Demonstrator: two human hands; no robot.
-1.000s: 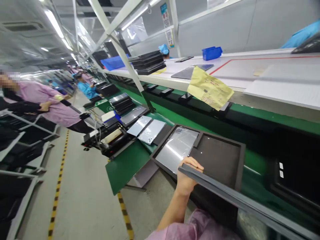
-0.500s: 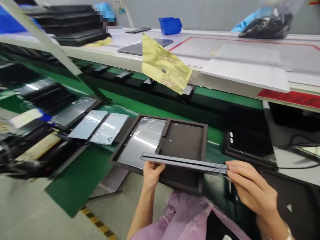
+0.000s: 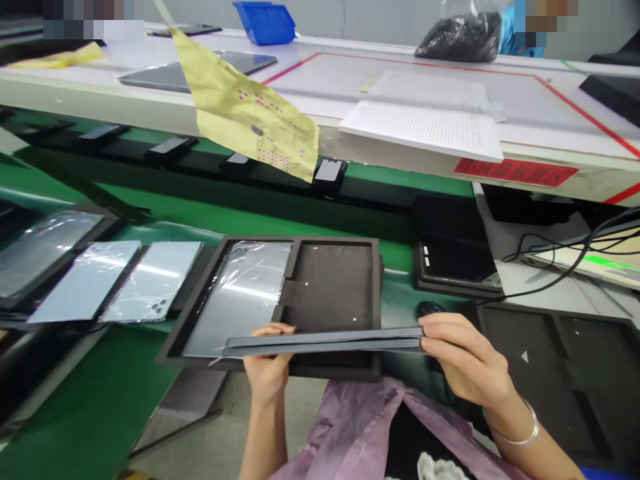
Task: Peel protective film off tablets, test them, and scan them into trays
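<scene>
I hold a thin dark grey tablet (image 3: 325, 341) edge-on and level, just above the near rim of a black foam tray (image 3: 330, 293). My left hand (image 3: 267, 370) grips its left end from below, fingers curled over the edge. My right hand (image 3: 463, 360) pinches its right end. The tray's left pocket holds a tablet under shiny film (image 3: 240, 297); its right pocket is bare foam.
The tray lies on a green conveyor belt (image 3: 150, 227). More filmed tablets (image 3: 117, 280) lie to the left. A yellow sheet (image 3: 250, 110) hangs from the white shelf (image 3: 410, 100). Black trays (image 3: 453, 250) and cables (image 3: 575, 257) sit at right.
My view has swung right and down along the belt. My right hand came into view holding the tablet's right end, and the tablet has levelled out over the tray.
</scene>
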